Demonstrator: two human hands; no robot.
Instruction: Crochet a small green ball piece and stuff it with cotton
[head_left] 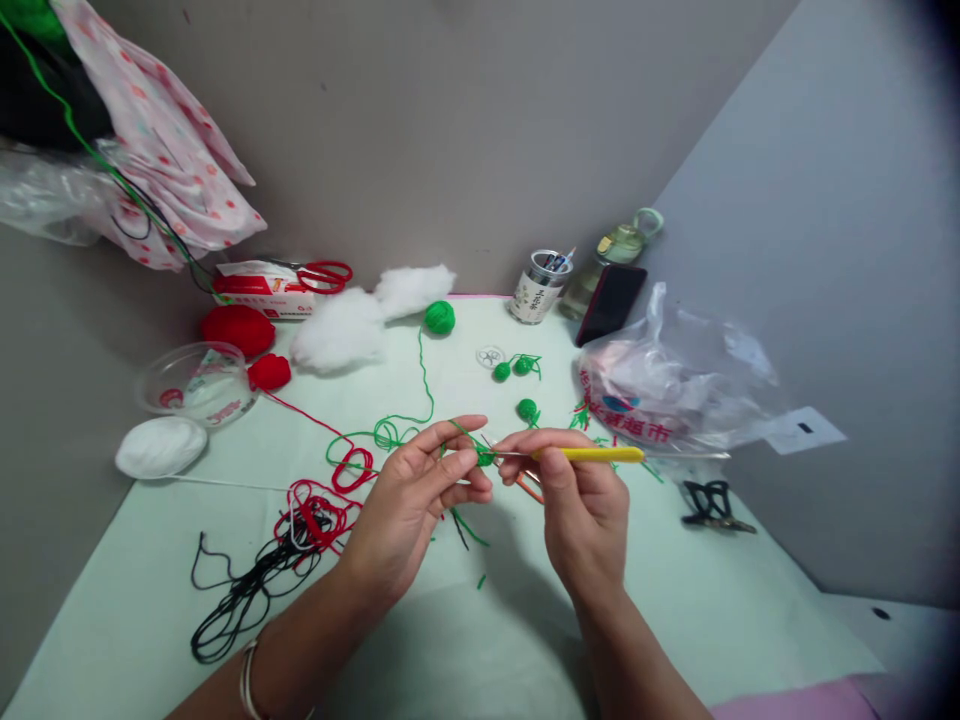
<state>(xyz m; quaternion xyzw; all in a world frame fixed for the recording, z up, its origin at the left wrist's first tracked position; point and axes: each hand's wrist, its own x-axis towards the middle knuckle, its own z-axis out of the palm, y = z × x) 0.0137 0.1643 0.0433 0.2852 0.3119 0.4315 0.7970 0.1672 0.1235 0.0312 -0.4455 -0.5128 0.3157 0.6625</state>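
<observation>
My left hand [420,490] pinches a small piece of green crochet work [485,457] between thumb and fingers. My right hand [581,500] is closed around a crochet hook [592,455] with a yellow handle, its metal tip reaching to the green piece. Whether the tip is inside a stitch I cannot tell. Green yarn runs from the left fingers to loose loops on the table and back to a green yarn ball [440,318]. Small green crocheted balls [527,411] with loose tails lie beyond my hands.
Red yarn [352,470] and a black yarn bundle [259,590] lie left, near a white yarn ball [161,447] and plastic tub [195,385]. White stuffing [341,330] and red-handled scissors [326,276] are behind. Right stand a pen can [536,290], phone [611,303] and plastic bag [675,370].
</observation>
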